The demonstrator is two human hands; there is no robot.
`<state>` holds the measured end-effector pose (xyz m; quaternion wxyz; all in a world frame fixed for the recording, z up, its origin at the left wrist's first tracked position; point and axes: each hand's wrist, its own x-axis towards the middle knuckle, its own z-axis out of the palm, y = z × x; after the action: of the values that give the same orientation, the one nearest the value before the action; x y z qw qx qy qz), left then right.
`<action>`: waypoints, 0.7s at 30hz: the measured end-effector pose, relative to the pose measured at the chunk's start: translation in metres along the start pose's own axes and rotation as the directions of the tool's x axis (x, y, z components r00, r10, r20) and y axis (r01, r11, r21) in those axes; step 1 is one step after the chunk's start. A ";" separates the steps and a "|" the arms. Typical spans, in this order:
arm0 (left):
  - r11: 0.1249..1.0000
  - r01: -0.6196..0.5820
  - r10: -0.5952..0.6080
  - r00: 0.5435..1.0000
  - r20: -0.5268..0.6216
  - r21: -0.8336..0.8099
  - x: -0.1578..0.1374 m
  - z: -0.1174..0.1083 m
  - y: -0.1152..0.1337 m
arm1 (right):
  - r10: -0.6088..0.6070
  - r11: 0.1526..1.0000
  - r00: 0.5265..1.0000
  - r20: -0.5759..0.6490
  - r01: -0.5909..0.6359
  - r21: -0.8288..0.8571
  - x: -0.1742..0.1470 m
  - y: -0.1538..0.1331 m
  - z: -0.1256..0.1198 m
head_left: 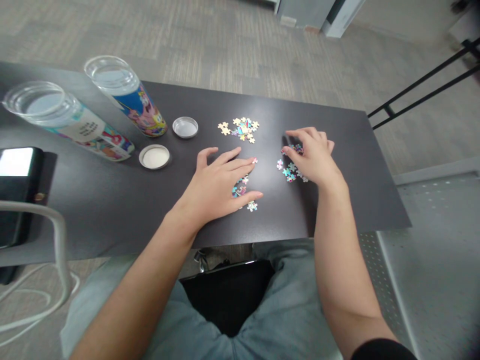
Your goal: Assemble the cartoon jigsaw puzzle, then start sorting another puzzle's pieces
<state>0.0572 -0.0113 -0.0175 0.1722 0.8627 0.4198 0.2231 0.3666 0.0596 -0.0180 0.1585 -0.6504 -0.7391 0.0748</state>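
Observation:
My left hand [215, 190] lies over a small pile of jigsaw puzzle pieces [240, 191], palm down with the fingers spread; part of the pile is hidden under it. One piece [254, 160] shows at a fingertip. To the right, my right hand [315, 155] is over another pile of puzzle pieces [290, 172], its thumb and index finger apart and the thumb touching or close to the upper pieces. I see nothing held in it. A third cluster of puzzle pieces [243, 129] lies farther back, between the hands.
Two clear canisters with printed wraps, one pastel [86, 127] and one blue [131, 100], stand at the left. Beside them lie two round metal lids [185, 127] [154, 157]. A black device [17, 200] and a white cable [60, 245] are at the far left of the dark table [360, 165].

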 end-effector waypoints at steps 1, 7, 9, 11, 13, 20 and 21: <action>1.000 -0.023 0.023 1.000 -0.019 -0.018 0.000 -0.001 -0.001 | -0.004 1.000 1.000 -0.007 0.004 0.009 0.001 -0.002 -0.001; 0.987 -0.121 0.114 0.991 -0.068 -0.102 -0.002 -0.008 -0.006 | -0.319 0.947 0.938 0.134 0.309 0.091 -0.001 -0.044 0.002; 0.985 -0.135 0.127 0.989 -0.081 -0.106 -0.002 -0.009 -0.007 | -0.367 0.930 0.916 0.161 0.359 0.079 -0.003 -0.056 0.006; 0.984 -0.137 0.126 0.987 -0.098 -0.116 -0.001 -0.010 -0.007 | -0.373 0.928 0.912 0.170 0.368 0.063 -0.004 -0.061 0.009; 0.985 -0.122 0.109 0.988 -0.106 -0.126 -0.001 -0.010 -0.007 | -0.361 0.932 0.917 0.171 0.355 0.067 -0.005 -0.059 0.009; 0.992 -0.038 0.030 0.997 -0.066 -0.121 0.001 -0.013 -0.004 | -0.316 0.947 0.932 0.176 0.297 0.125 -0.003 -0.045 0.001; 0.992 -0.034 0.026 0.998 -0.065 -0.122 0.001 -0.013 -0.003 | -0.316 0.946 0.933 0.174 0.297 0.126 -0.003 -0.045 0.001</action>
<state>0.0489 -0.0067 -0.0077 0.2082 0.8493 0.3974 0.2783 0.3248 0.0502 -0.0051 0.1277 -0.5082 -0.8389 0.1474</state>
